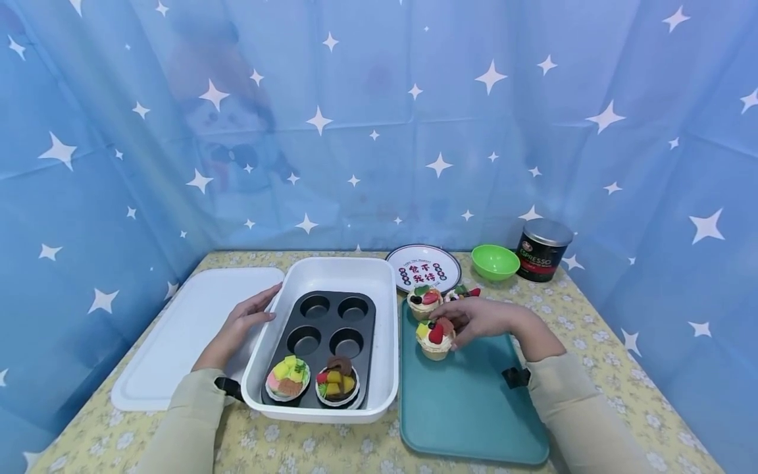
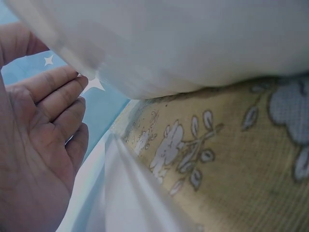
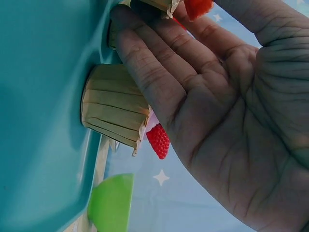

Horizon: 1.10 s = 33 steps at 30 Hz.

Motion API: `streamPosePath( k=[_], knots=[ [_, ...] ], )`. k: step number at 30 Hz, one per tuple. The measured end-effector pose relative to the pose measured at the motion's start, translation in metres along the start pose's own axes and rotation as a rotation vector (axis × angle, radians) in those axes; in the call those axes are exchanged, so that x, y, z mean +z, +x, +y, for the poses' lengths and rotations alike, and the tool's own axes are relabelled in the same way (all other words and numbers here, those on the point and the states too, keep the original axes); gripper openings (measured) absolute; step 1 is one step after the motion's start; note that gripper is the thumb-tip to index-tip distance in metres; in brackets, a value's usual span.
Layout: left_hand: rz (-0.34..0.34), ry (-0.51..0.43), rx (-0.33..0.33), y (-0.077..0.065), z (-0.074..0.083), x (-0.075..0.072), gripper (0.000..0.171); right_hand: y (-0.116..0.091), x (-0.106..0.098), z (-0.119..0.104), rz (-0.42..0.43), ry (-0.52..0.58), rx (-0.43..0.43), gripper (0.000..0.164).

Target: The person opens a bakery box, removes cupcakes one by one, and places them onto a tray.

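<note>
My right hand (image 1: pixel 482 319) holds a cupcake (image 1: pixel 435 340) topped with a strawberry and yellow and brown pieces, its fingers at the far side. It is close over the teal tray (image 1: pixel 474 408). In the right wrist view, that cupcake shows only partly at the top edge, and another paper-cased cupcake (image 3: pixel 113 104) stands beside the fingers. My left hand (image 1: pixel 239 326) rests at the left rim of the white bin (image 1: pixel 387 368), fingers extended. Inside the bin lies a dark muffin pan (image 1: pixel 326 316), with a pastel-topped cupcake (image 1: pixel 288 378) and a chocolate-topped cupcake (image 1: pixel 337 382) in its near cups.
Two more cupcakes, one with a green leaf (image 1: pixel 424 301), stand at the tray's far end. Behind are a printed plate (image 1: pixel 423 253), a green bowl (image 1: pixel 495 262) and an espresso tin (image 1: pixel 541 253). A white lid (image 1: pixel 177 342) lies left of the bin.
</note>
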<state>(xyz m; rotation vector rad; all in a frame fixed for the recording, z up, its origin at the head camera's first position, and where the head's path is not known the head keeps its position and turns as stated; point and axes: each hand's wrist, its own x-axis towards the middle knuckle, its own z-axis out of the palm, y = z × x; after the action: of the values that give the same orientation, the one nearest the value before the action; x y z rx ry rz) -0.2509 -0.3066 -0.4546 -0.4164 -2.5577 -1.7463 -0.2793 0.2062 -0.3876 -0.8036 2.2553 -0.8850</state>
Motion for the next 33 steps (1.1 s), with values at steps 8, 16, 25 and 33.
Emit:
streamPosePath(
  k=[8,16,25,33],
  knots=[
    [-0.001,-0.007,-0.007,-0.003,-0.001,0.001,0.061,0.000,0.002,0.003,0.001,0.026,0.038,0.062],
    [-0.002,-0.009,0.002,-0.002,-0.001,0.001,0.061,-0.007,-0.004,0.004,0.027,0.021,0.011,0.061],
    [0.006,0.004,-0.007,0.001,-0.003,0.000,0.062,-0.009,-0.010,0.002,0.046,0.015,-0.018,0.060],
    [0.006,-0.003,-0.014,0.001,-0.004,0.000,0.061,-0.012,-0.011,0.000,0.080,0.075,-0.103,0.050]
  ],
)
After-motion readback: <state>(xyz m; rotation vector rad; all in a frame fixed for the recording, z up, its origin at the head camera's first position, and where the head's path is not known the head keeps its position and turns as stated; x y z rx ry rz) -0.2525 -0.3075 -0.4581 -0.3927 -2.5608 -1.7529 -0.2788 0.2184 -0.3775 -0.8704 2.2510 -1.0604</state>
